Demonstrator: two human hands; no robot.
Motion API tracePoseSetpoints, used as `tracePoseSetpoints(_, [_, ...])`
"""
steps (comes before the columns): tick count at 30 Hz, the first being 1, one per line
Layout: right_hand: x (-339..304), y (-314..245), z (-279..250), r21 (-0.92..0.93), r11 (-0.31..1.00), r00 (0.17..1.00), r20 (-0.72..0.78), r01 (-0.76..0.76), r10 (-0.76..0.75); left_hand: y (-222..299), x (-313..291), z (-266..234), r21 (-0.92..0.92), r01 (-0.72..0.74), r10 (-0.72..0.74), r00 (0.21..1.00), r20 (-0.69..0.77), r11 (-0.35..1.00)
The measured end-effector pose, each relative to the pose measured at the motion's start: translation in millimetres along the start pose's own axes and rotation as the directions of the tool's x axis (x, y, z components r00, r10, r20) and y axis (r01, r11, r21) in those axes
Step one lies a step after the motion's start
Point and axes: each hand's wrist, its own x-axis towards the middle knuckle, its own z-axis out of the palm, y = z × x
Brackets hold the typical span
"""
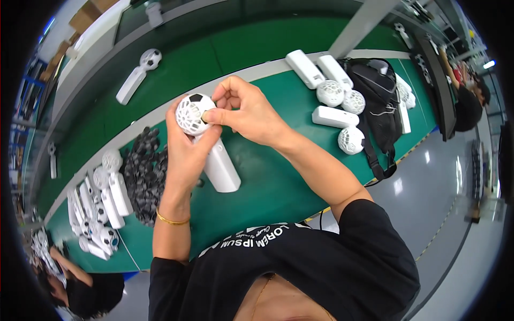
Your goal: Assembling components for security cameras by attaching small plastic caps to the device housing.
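My left hand [186,152] is wrapped round the neck of a white device [223,170] with a long handle and a round, football-patterned lattice head [188,113]. The head is tilted up between my hands, and the handle slants down toward my body. A black patch shows on top of the ball. My right hand [247,111] is closed, its fingers curled and its thumb pressed to the ball's right side. Something small and dark shows at the thumb tip, too covered to make out. Left of my left forearm lies a heap of small black pieces [143,179].
Several white lattice-headed devices [115,195] lie at the left of the green table [273,187]; more [305,69] are at the right, beside a black backpack [375,88]. Another device [132,85] lies on the green belt [187,56] beyond the metal edge. People work at both sides.
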Motion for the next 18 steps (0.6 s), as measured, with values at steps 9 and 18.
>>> tracePoseSetpoints(9, [-13,-6,-125,-0.974,0.211,0.958,-0.134,-0.08,-0.252,-7,158,-2,0.436,-0.156,0.148,0.988,0.052,0.886])
tracePoseSetpoints(18, [-43,-15,-150,-0.965,-0.03,0.962,-0.262,-0.261,0.08,-70,230,-73,0.294,-0.598,0.512,0.797,0.321,0.745])
